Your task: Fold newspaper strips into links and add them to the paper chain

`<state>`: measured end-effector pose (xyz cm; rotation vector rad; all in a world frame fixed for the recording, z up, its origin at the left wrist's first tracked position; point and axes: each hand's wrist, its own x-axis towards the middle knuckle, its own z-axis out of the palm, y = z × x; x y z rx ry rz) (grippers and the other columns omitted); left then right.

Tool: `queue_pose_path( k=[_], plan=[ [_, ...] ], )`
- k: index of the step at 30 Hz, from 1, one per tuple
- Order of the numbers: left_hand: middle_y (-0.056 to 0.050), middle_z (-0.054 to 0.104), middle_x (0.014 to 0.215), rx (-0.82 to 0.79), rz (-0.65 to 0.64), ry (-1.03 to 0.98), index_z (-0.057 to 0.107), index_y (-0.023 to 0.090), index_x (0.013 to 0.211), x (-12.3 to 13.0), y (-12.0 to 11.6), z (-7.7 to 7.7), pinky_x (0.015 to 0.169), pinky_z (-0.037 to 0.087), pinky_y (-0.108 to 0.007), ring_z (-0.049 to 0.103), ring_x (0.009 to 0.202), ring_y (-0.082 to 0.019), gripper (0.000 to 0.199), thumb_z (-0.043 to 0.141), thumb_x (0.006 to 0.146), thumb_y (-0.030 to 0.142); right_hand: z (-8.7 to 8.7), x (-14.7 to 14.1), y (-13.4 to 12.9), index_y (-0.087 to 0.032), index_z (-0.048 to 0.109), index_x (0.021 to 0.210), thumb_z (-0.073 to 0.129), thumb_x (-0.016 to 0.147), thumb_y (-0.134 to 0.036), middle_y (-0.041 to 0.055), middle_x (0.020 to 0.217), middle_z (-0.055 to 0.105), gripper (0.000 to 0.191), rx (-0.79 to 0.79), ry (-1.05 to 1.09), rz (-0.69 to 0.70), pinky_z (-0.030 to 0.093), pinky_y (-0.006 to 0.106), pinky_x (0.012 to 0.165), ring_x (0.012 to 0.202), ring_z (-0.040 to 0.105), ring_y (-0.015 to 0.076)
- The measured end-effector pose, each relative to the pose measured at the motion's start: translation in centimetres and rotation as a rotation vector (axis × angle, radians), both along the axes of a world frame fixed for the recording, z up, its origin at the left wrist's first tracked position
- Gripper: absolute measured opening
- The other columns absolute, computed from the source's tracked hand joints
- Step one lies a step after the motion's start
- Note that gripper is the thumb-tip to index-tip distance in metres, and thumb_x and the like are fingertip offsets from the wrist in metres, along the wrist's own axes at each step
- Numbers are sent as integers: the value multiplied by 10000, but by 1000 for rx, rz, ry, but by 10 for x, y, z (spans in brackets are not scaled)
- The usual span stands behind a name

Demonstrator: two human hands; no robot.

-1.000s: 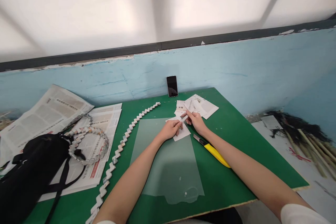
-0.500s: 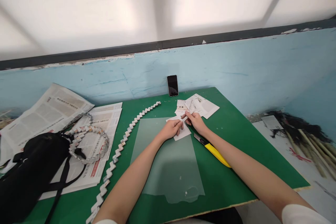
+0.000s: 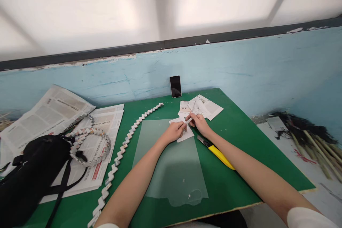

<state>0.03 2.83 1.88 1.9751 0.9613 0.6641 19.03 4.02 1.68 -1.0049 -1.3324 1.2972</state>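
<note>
Hands: left hand (image 3: 175, 131) and right hand (image 3: 200, 123) pinch a paper strip (image 3: 188, 120)
Strip: between them, over white paper (image 3: 188, 134); likely light, easily creased, best held near its ends
Four o'clock: utility knife (image 3: 220, 155)
Nine o'clock: zigzag chain (image 3: 125, 146)

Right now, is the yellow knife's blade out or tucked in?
It's out: the yellow knife lies on the green table, and its metal blade sticks out past the black end.

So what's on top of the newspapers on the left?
The black bag and a coiled folded-paper chain lie on the newspapers. Whatever print or items the bag covers can't be seen.
</note>
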Motion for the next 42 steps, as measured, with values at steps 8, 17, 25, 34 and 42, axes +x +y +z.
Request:
queue_pose_path(
  k=[8, 17, 25, 34, 42],
  plan=[
    [35, 568, 485, -72, -28, -46, 633, 182, 842, -1, 3, -3, 634, 446, -237, 532, 481, -124, 423, 398, 1031, 478, 2, 0, -2, -161, 720, 760, 525, 899, -726, -19, 497, 478, 614, 11, -5, 13, 323, 276, 537, 492, 402, 122],
    [27, 590, 493, -98, -37, -74, 623, 176, 832, -2, 4, -4, 606, 432, -223, 519, 474, -115, 427, 409, 1024, 491, 2, 0, -3, -159, 726, 781, 539, 907, -702, -17, 508, 489, 588, -2, -4, 14, 332, 276, 549, 506, 420, 125],
    [27, 584, 492, -133, -48, -74, 615, 173, 839, -2, 6, -4, 578, 425, -221, 510, 458, -114, 457, 395, 1018, 531, 2, 1, -3, -155, 741, 828, 509, 900, -742, -15, 527, 487, 636, 21, -17, 27, 346, 275, 551, 520, 420, 129],
    [0, 612, 530, -123, -51, -85, 647, 161, 800, -2, 3, 2, 558, 408, -216, 520, 484, -112, 458, 436, 1010, 509, -1, 3, -3, -127, 771, 963, 507, 921, -712, -43, 525, 394, 643, 43, -54, 93, 285, 272, 530, 509, 346, 116],
    [1, 632, 538, -42, 4, -67, 667, 165, 809, -2, 5, -1, 589, 416, -221, 531, 502, -117, 432, 435, 1023, 460, -3, 0, -4, -110, 767, 979, 514, 948, -666, -47, 523, 404, 613, 29, -90, 141, 316, 269, 551, 518, 385, 114]
  ],
)
